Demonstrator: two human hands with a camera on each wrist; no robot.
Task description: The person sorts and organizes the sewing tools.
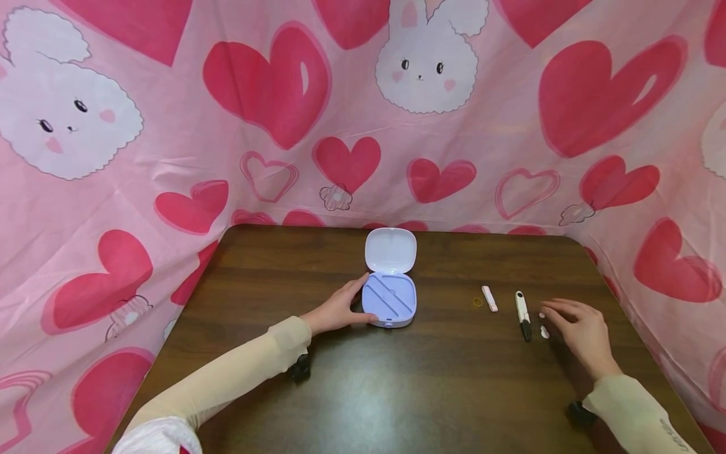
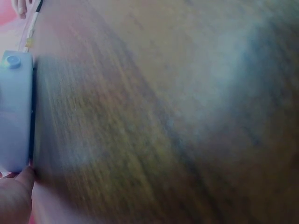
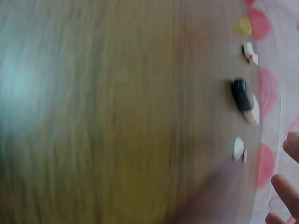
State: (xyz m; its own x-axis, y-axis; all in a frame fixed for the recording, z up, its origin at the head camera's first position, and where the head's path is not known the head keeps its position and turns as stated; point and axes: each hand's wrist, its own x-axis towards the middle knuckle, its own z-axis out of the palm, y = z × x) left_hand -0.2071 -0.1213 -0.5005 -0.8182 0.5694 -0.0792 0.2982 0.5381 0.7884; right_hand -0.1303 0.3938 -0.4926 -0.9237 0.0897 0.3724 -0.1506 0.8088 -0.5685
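Note:
A lavender case (image 1: 388, 296) lies on the table with its white-lined lid (image 1: 391, 250) raised at the back. Its inner tray has a diagonal bar across it. My left hand (image 1: 340, 309) grips the case's left side, thumb at the front edge and fingers at the back corner. In the left wrist view, the thumb (image 2: 18, 196) touches the lower end of the case (image 2: 16, 116). My right hand (image 1: 587, 334) hovers at the right with loosely bent fingers, just beside two small white pieces (image 1: 545, 331). Nothing shows in its grasp.
Left of those pieces lies a white-and-black slim tool (image 1: 523, 315), its kind unclear. A small white-and-pink bar (image 1: 489, 299) and a thin yellow ring (image 1: 478, 302) lie further left. Pink heart-patterned cloth (image 1: 351, 113) hangs around the brown table (image 1: 363, 391).

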